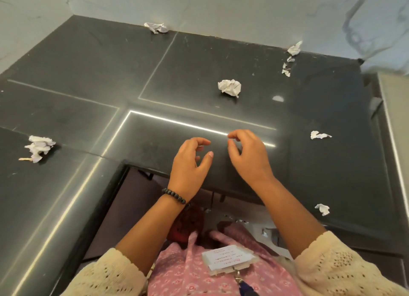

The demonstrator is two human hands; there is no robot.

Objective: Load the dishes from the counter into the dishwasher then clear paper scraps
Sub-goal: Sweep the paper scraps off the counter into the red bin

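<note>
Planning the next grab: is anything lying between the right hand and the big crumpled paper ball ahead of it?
Nothing: the head view shows bare counter between the right hand and the paper ball.

badge card (229, 259): red print, illegible

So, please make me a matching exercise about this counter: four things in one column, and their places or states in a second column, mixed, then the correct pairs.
Things:
1. large crumpled paper ball
2. shredded paper heap
3. left hand
4. beaded bracelet

Places or states:
A. on the wrist of the left arm
B. far left of the dark counter
C. over the counter's front edge, fingers loosely curled, holding nothing
D. middle of the counter, beyond the right hand

Pairs: 1-D, 2-B, 3-C, 4-A
</note>
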